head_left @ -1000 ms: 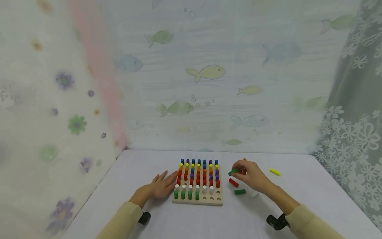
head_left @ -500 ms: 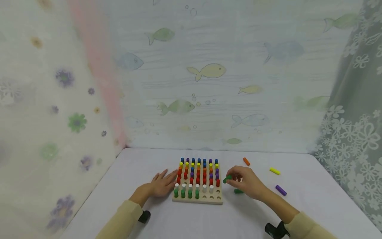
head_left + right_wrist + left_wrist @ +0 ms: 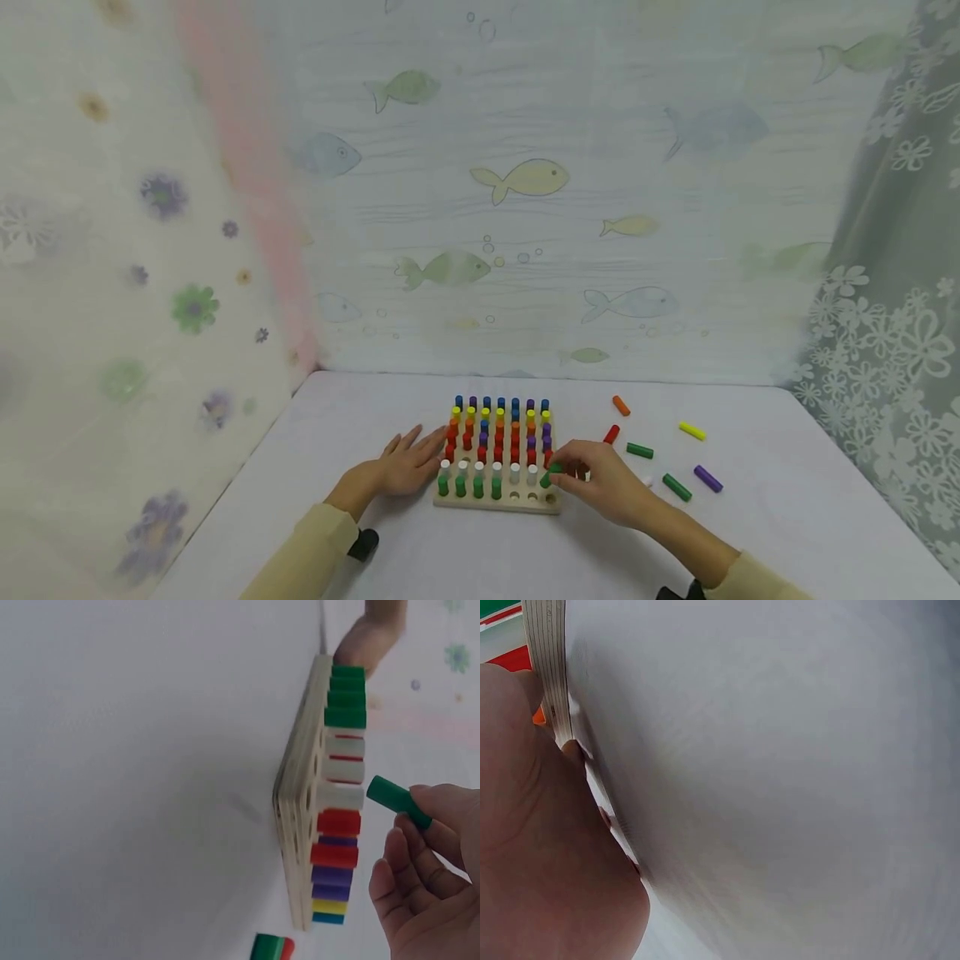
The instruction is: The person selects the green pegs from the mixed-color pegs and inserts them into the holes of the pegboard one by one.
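A wooden pegboard (image 3: 495, 503) with rows of coloured pegs lies at the middle of the table. My right hand (image 3: 603, 479) pinches a green peg (image 3: 550, 477) between thumb and fingers, tilted over the board's near right corner. In the right wrist view that green peg (image 3: 399, 801) hangs clear of the upright pegs, with the other fingers loosely bent. Bare holes show in the front row's right part. My left hand (image 3: 408, 465) rests flat on the table, fingers spread, fingertips at the board's left edge. In the left wrist view the hand (image 3: 547, 825) lies against the board's side (image 3: 549, 660).
Loose pegs lie to the right: an orange peg (image 3: 621, 406), a red peg (image 3: 612, 434), a yellow peg (image 3: 692, 431), a purple peg (image 3: 708, 478) and two green pegs (image 3: 677, 487). A white peg is mostly hidden by the right hand. Printed curtains enclose the table.
My right hand has carried the green peg left and nearer, from over the loose pegs to the board's near right corner. Loose pegs it covered now show. The left hand stays put.
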Motion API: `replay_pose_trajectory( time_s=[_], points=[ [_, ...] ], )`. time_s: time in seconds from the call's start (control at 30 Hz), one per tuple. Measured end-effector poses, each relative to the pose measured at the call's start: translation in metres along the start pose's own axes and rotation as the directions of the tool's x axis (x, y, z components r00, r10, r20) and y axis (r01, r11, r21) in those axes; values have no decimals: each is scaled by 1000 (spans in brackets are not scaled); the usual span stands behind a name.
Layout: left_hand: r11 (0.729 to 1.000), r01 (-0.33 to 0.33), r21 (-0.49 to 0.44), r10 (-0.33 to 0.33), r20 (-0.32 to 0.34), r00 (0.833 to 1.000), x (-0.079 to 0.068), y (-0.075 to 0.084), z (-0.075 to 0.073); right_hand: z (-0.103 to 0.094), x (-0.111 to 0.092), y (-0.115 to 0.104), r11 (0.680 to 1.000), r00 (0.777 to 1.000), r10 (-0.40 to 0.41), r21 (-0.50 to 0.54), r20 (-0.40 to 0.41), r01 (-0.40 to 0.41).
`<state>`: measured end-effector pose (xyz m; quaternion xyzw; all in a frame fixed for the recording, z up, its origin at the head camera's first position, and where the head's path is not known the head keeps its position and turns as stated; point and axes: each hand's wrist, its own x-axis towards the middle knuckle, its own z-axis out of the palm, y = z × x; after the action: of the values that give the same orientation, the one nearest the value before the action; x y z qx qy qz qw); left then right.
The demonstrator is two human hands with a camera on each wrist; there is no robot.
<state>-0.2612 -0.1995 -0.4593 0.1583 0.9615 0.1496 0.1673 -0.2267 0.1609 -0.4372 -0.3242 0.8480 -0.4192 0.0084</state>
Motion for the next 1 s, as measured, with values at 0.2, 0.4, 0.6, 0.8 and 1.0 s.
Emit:
replay_pose_trajectory(
  time_s=[0.2,0.4,0.6,0.8,1.0],
  points=[
    [1000,-4,5,4,-7,1000,-2,1,-2,10,5,-4,1000,999,-1,7,34,1],
    [1000,-5,-13,5,-1,1000,1,-3,2,20,7,-6,1000,998,19,-1,52,-19],
    [1000,-19,-22,19,-15,1000,5,-7,6,29,11,-10,997,996,67,-30,52,-66],
    [1000,-12,-15,12,-9,1000,4,-3,2,36,14,-13,997,997,71,-36,39,-70],
    [1000,1,4,-1,-5,1000,2,-2,2,41,16,-13,996,996,80,-37,38,-78]
  ],
)
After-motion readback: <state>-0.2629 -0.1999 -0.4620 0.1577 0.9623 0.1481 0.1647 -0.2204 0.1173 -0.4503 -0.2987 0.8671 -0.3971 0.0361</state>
